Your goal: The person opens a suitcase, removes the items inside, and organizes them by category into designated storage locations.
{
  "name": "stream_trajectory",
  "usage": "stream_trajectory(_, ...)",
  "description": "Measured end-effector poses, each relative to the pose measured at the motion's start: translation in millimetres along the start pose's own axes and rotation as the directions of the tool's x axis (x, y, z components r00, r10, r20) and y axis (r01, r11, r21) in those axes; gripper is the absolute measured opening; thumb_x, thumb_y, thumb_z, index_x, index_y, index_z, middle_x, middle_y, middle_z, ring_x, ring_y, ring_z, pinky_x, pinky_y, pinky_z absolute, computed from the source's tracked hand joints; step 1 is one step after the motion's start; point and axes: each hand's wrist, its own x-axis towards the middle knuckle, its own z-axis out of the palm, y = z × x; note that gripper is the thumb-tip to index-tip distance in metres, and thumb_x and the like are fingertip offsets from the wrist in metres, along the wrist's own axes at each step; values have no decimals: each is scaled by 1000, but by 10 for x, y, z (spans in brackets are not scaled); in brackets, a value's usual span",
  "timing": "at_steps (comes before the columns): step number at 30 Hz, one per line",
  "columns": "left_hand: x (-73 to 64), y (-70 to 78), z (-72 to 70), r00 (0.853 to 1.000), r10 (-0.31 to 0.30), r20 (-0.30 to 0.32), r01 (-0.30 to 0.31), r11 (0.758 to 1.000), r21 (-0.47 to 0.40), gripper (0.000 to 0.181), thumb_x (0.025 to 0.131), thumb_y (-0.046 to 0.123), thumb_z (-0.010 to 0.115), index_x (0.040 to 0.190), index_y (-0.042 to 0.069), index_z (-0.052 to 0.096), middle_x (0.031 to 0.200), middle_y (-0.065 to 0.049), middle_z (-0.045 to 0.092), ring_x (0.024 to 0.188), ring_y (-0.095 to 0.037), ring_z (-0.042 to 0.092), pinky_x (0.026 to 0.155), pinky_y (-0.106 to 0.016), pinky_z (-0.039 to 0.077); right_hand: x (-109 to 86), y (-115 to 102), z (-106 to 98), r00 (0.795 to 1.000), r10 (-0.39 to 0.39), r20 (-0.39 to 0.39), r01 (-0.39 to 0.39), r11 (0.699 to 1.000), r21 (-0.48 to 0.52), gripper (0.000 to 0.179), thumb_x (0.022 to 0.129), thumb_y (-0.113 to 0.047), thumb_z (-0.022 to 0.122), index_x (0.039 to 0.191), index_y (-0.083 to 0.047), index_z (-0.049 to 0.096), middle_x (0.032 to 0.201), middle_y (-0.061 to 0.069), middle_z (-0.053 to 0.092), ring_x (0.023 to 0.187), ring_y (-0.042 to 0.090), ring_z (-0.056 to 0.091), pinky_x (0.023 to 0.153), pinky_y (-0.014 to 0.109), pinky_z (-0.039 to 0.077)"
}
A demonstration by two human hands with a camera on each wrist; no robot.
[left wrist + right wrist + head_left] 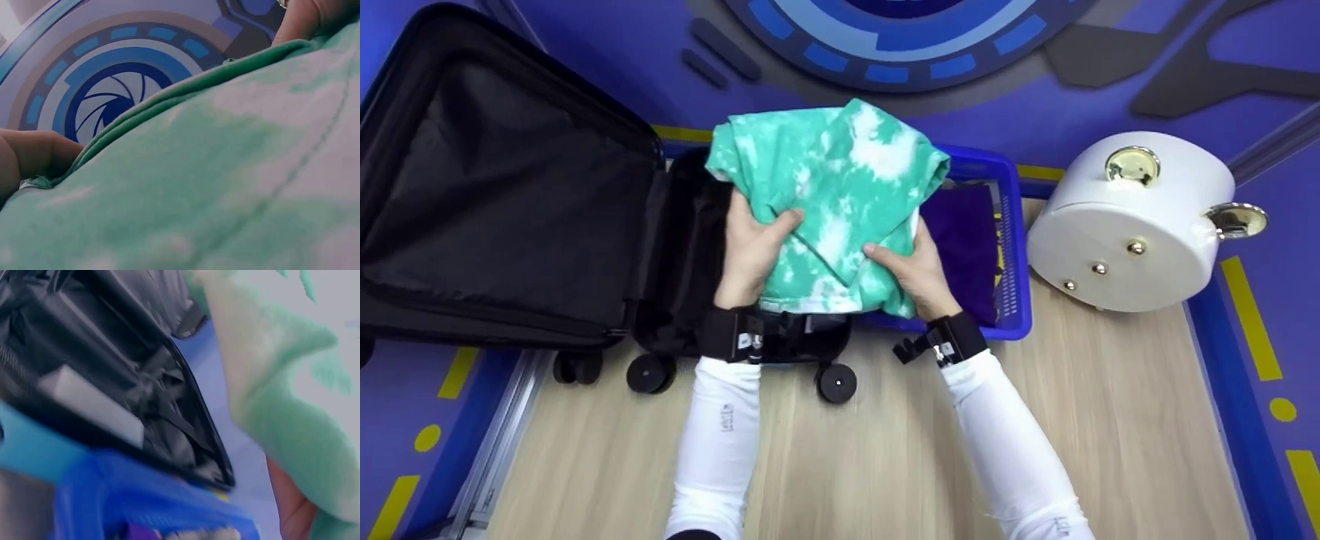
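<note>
A folded tie-dye shirt, green with white patches, is held up over the open suitcase and the blue basket. My left hand grips its left side, thumb on top and fingers tucked beneath. On the right side, my right hand pinches the fabric the same way, its thumb near a folded corner. The shirt fills much of the left wrist view, with fingers at its far edge. In the right wrist view, the cloth hangs beside the suitcase interior, and a finger shows under it.
A black suitcase lid stands open at left, joined to its wheeled base. The blue basket beside it holds folded dark purple cloth. A white round object with gold knobs sits at right. A patterned blue wall rises behind.
</note>
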Motion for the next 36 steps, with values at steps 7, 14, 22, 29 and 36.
stream_trajectory(7,-4,-119,385,989,-64,132,67,998,-18,82,90,3,69,161,8,29,154,-16,45,135,-27,51,112,-37,42,-105,-77,-428,995,-42,-91,34,996,-82,90,87,-10,83,161,-12,33,149,11,51,131,27,55,109,40,47)
stream_trajectory(14,-39,-239,748,948,-169,271,105,966,235,101,85,11,76,166,8,17,163,-25,22,146,-33,32,118,-42,34,-207,-4,-939,985,-28,-170,-1,986,-168,89,89,-12,82,163,-14,31,154,10,47,137,24,49,115,40,40)
stream_trajectory(22,7,-459,1022,902,-274,334,119,901,417,90,91,16,73,164,1,21,167,-18,27,151,-30,32,122,-39,30,-239,168,-1285,980,33,-194,-82,964,-253,92,95,-14,76,167,-15,19,165,12,34,149,29,35,123,44,27)
stream_trajectory(29,56,-668,1175,862,-393,320,131,782,609,94,105,15,57,162,2,-16,173,-20,2,158,-30,16,125,-36,21,-147,199,-1301,985,136,-103,-164,918,-362,87,104,-14,62,167,-8,3,171,20,16,156,35,18,126,47,16)
stream_trajectory(36,-131,-689,1178,863,-412,293,69,670,739,108,100,16,69,164,10,-17,172,-22,-7,157,-41,15,119,-47,35,-187,166,-1264,984,147,-97,-175,862,-476,92,104,-21,61,166,-4,-5,172,24,6,158,37,10,127,49,11)
